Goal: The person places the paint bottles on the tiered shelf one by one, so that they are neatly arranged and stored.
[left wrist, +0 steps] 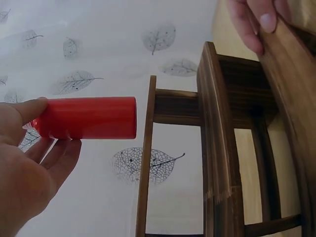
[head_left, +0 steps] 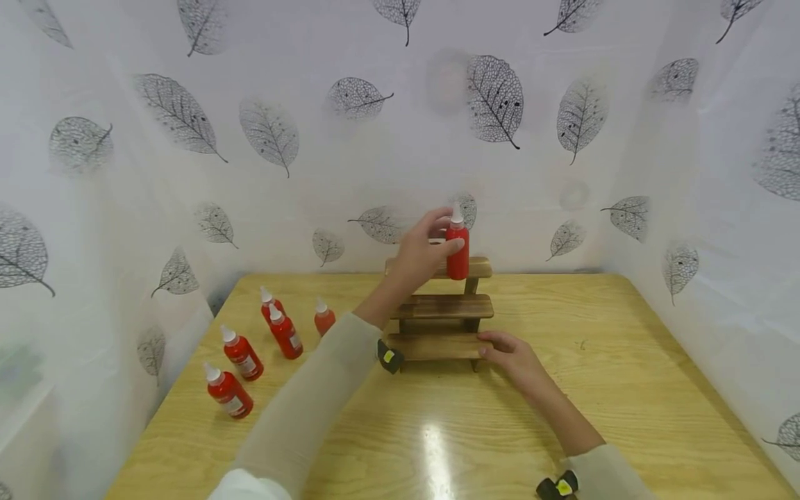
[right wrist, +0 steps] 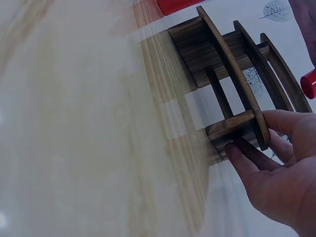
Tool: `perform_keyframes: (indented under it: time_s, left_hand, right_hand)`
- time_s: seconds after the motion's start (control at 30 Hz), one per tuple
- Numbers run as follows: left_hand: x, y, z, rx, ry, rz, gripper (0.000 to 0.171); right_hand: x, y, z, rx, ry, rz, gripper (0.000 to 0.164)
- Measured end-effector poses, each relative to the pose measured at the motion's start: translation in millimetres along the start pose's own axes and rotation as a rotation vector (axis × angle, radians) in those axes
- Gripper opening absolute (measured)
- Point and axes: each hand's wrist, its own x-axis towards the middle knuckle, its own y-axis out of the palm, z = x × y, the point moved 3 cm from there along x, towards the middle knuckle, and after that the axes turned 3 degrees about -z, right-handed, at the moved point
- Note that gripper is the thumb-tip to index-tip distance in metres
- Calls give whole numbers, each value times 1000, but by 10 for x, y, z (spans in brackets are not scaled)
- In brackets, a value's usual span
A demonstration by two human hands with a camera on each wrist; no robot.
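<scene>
In the head view, the left hand (head_left: 417,251) grips a red bottle (head_left: 458,253), upright, by the top shelf (head_left: 481,267) of a wooden stand (head_left: 445,306); the lower right hand (head_left: 515,360) pinches the bottom shelf (head_left: 431,346). Left wrist: a gap parts bottle base and top shelf. Right wrist: that hand curls round the bottom shelf's end.

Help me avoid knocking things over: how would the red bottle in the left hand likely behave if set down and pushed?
The red bottle would probably tip if pushed near its top, being tall and narrow. Its round sides suggest it could roll once lying down. Its smooth-looking surface may slip a little against the fingers.
</scene>
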Motion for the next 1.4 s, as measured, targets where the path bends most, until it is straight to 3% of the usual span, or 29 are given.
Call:
perform_keyframes:
  time_s: [0.33,0.73,0.9,1.1,1.4]
  left_hand:
    - [215,105,-35,23,-27,22,58]
    - [262,115,26,30,-36,89,60]
    - [205,-14,87,66,-59,83,60]
    - [62,-260,180,117,-28,52,57]
    - [-329,-648,266,135,58,-14,54]
  right_hand:
    - [21,12,16,-5,-1,-2,50]
    - [23,32,16,9,-6,12,49]
    - [18,44,17,17,-8,14,49]
    - [21,37,-3,16,0,0,49]
    - [-6,16,3,-9,11,-12,51]
